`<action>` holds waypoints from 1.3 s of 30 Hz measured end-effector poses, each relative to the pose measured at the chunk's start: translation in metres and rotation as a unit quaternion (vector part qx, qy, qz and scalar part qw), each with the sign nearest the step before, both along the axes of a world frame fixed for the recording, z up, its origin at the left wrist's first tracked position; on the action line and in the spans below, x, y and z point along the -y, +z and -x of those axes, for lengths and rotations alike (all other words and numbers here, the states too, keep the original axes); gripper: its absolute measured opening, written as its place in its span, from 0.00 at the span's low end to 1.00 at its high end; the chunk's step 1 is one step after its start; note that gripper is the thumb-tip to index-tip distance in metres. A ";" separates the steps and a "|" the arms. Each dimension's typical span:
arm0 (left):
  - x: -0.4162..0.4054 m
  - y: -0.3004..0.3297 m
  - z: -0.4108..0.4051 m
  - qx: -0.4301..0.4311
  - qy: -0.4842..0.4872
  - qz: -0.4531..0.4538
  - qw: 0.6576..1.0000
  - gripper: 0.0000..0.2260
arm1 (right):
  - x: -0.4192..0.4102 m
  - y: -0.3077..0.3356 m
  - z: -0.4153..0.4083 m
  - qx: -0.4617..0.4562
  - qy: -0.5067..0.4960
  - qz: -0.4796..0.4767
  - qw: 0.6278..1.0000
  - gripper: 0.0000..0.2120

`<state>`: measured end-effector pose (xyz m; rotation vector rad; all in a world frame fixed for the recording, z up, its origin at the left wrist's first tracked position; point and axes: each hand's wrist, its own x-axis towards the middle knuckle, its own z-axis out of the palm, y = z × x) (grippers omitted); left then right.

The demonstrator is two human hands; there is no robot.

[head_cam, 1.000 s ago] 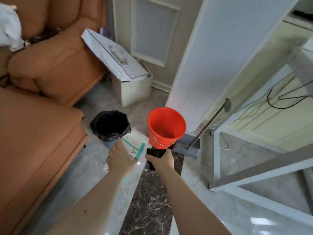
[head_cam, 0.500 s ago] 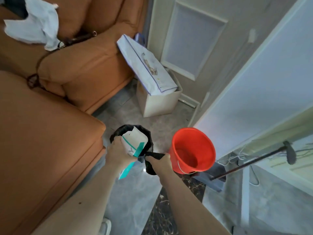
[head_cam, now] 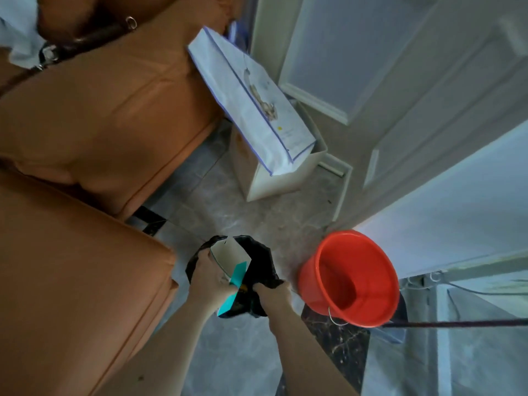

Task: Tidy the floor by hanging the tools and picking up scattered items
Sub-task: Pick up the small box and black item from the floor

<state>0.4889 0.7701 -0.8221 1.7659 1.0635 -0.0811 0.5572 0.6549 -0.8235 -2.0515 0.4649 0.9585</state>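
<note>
We've got the white-and-teal card point(head_cam: 228, 261) pinched in our left hand point(head_cam: 210, 277) over the black bin bag point(head_cam: 257, 261); right hand point(head_cam: 271, 292) closed on its rim. Hold it wide, drop it straight in.

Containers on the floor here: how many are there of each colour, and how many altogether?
Red: 1, the bucket
Black: 1, the bag-lined bin, its edge in the right hand grip while the left hand lowers a white and teal carton into it
White: 1, the open box by the wall
Total: 3
</note>
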 end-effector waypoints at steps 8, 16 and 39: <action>-0.004 -0.018 -0.027 -0.043 -0.033 -0.053 0.997 0.42 | -0.016 -0.022 -0.023 -0.022 0.013 0.000 1.000 0.23; 0.023 -0.011 -0.048 -0.088 -0.087 -0.053 0.991 0.38 | 0.017 -0.006 -0.024 -0.049 -0.022 -0.035 0.998 0.01; 0.367 0.066 0.006 -0.016 -0.418 -0.037 0.907 0.29 | 0.371 0.083 0.103 0.044 -0.293 -0.007 0.955 0.05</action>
